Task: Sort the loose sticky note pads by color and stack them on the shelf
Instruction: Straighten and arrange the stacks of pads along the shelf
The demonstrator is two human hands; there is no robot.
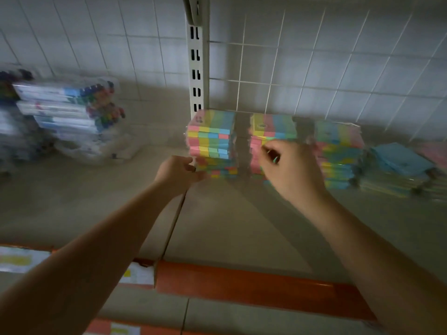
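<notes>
Three stacks of multicolour sticky note pads stand at the back of the shelf (229, 226): a left stack (212, 139), a middle stack (273, 126) and a right stack (341, 151). My left hand (179, 170) sits at the lower left corner of the left stack, fingers loosely curled and touching its side. In front of the middle stack, my right hand (287, 165) has its fingers curled round the pads on that stack's front and hides its lower half. The view is blurred.
Flat piles of blue pads (399, 160) and pink pads (435, 151) lie at the far right. Clear packs of coloured markers (67, 112) are heaped at the left. A slotted upright post (197, 68) and a wire grid (314, 68) back the shelf. An orange edge strip (242, 284) runs along its front.
</notes>
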